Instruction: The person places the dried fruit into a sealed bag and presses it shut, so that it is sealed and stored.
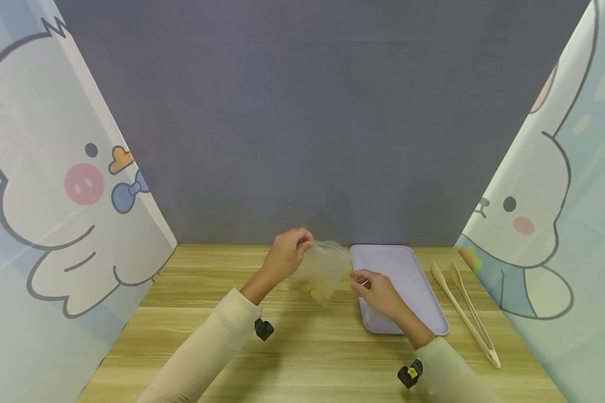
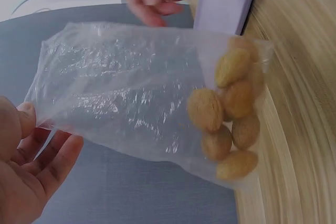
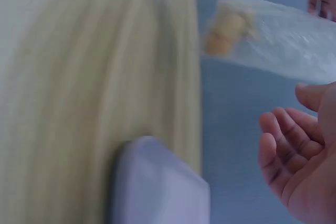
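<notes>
My left hand (image 1: 288, 252) pinches a top corner of a clear plastic zip bag (image 1: 325, 263), which hangs upright from it. Several brown and yellowish oval pieces, looking like walnuts (image 2: 206, 109), lie gathered at the bag's bottom. In the left wrist view the bag (image 2: 121, 87) stretches from thumb and fingers toward the wooden tabletop. My right hand (image 1: 377, 290) is just right of the bag, over the tray's left side. Its fingers are loosely bent and hold nothing; the right wrist view shows this hand (image 3: 299, 150) apart from the bag.
A pale purple tray (image 1: 408, 285) lies on the wooden table (image 1: 302, 358) to the right of the bag. Beyond it rests a pair of beige tongs (image 1: 466, 313), spread apart. A dark grey wall (image 1: 302, 123) rises behind, with cartoon-printed panels (image 1: 40, 184) at the sides.
</notes>
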Demonstrator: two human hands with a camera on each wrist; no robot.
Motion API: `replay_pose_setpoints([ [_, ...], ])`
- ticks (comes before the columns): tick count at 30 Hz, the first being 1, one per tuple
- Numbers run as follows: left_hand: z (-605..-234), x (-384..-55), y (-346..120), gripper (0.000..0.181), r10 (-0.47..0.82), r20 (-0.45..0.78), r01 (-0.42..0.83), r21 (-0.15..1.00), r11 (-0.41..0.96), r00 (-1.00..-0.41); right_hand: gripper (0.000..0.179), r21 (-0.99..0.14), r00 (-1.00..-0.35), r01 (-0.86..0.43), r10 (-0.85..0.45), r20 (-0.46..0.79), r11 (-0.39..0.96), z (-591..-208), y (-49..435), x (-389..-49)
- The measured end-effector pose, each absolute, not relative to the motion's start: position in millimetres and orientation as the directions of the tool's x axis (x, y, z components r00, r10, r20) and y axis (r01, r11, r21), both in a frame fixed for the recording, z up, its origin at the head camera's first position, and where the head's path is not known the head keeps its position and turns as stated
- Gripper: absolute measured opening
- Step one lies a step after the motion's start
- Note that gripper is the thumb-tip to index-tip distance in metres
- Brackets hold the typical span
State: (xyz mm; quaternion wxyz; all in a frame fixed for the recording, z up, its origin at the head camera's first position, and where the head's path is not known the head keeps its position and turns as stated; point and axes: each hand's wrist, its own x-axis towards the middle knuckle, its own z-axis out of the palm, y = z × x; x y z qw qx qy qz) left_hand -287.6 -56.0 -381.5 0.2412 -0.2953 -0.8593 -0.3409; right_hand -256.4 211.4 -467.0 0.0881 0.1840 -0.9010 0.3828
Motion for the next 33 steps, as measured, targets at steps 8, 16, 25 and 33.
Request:
replay_pose_setpoints([
  [8, -390, -288, -62, 0.006, 0.360, 0.591, 0.668, 0.461, 0.584, -0.722, 0.022, -0.675, -0.873, -0.484, -0.252, 0.417, 0.557, -444, 208, -260],
  [16, -396, -288, -63, 0.007, 0.349, 0.557, 0.648, 0.542, 0.535, -0.754, 0.014, -0.665, -0.841, -0.503, -0.135, 0.525, 0.552, -428, 194, -262],
  [25, -403, -286, -65, 0.010, 0.354, 0.439, 0.564, 0.649, 0.511, -0.826, 0.004, -0.674, -0.860, -0.447, -0.074, 0.506, 0.588, -430, 196, -262],
  [33, -414, -284, -64, 0.038, 0.427, 0.327, 0.517, 0.716, 0.470, -0.843, 0.005, -0.593, -0.814, -0.492, -0.096, 0.572, 0.637, -423, 195, -263],
])
